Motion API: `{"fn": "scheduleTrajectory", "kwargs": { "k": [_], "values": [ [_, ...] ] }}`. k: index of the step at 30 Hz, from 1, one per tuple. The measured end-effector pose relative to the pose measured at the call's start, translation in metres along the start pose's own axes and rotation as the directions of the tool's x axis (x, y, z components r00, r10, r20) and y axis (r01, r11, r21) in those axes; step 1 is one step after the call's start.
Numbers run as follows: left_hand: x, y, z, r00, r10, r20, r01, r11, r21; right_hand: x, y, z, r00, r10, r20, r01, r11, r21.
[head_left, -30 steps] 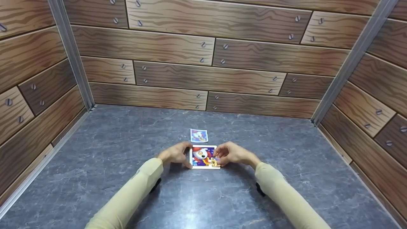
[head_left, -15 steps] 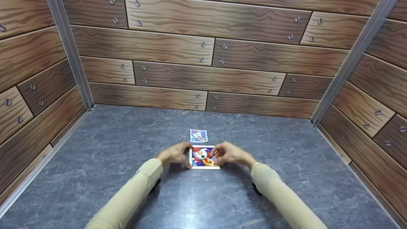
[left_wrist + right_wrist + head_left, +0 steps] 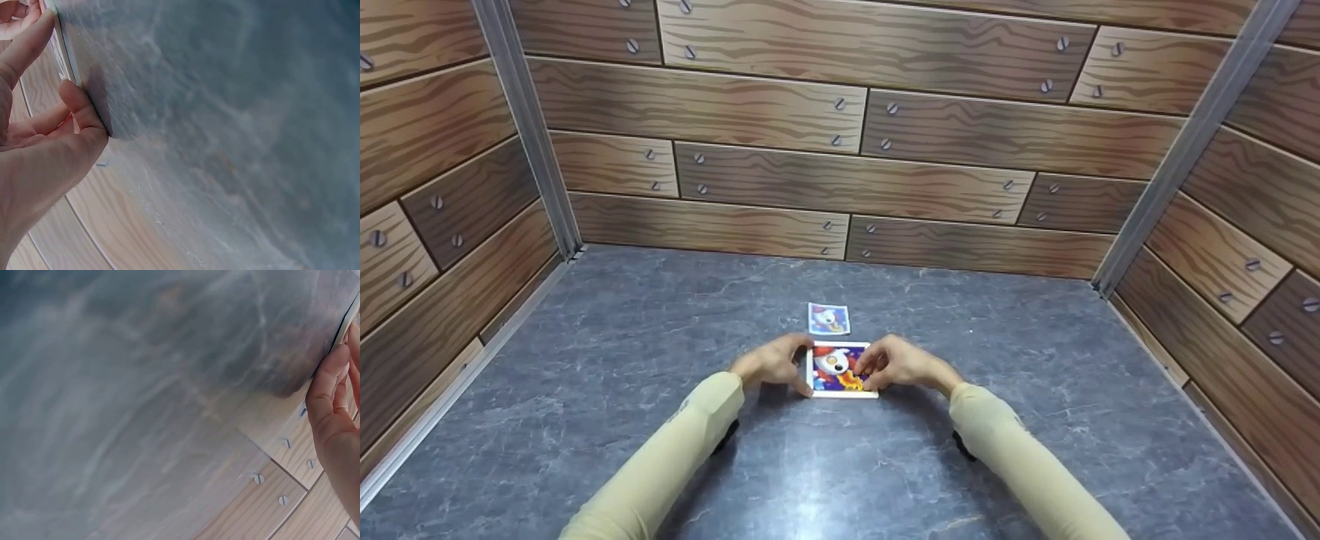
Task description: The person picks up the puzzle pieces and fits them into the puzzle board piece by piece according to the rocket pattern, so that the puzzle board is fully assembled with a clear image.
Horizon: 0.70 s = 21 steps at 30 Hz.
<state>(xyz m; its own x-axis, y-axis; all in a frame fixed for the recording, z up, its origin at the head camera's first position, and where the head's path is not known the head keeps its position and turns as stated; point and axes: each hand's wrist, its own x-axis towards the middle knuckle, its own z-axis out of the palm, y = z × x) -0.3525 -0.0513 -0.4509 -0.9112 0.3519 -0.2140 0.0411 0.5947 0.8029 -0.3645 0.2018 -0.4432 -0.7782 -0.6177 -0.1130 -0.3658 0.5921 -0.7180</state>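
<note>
A small framed jigsaw puzzle with a white border and a red, white and purple cartoon picture lies on the table. My left hand holds its left side, with the thumb at the near corner and a finger at the far one. My right hand reaches over the right side, thumb and fingers bent together on the jigsaw piece at the lower right, which they mostly hide. The left wrist view has the puzzle's edge against the thumb. In the right wrist view the right thumb touches the board's edge.
Just beyond the puzzle lies a small picture card with a similar image. The grey marbled table ends at wood-patterned walls at the back and both sides, with metal posts at the corners.
My right hand has moved slightly left, over the puzzle. The loose yellow piece at the lower right now sits level within the picture. My left hand has stayed in place.
</note>
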Motion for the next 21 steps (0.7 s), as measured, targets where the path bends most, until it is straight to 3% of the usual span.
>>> {"fn": "scheduleTrajectory", "kwargs": {
  "k": [13, 17, 21],
  "values": [
    [0.0008, -0.0018, -0.0013, 1.0, 0.01, 0.002, -0.01, 1.0, 0.016, 0.002, -0.0013, 0.0027, 1.0, -0.01, -0.011, 0.009, 0.999, -0.047],
    [0.0007, -0.0029, -0.0011, 1.0, 0.014, 0.008, -0.014, 0.999, 0.047, -0.0009, 0.0004, 0.0021, 1.0, -0.017, 0.015, 0.017, 1.0, -0.002],
    [-0.0002, -0.0036, 0.0002, 0.999, 0.033, 0.015, -0.033, 0.998, 0.051, -0.0056, 0.0029, -0.0004, 0.999, 0.021, 0.034, -0.025, 0.995, 0.096]
  ]
}}
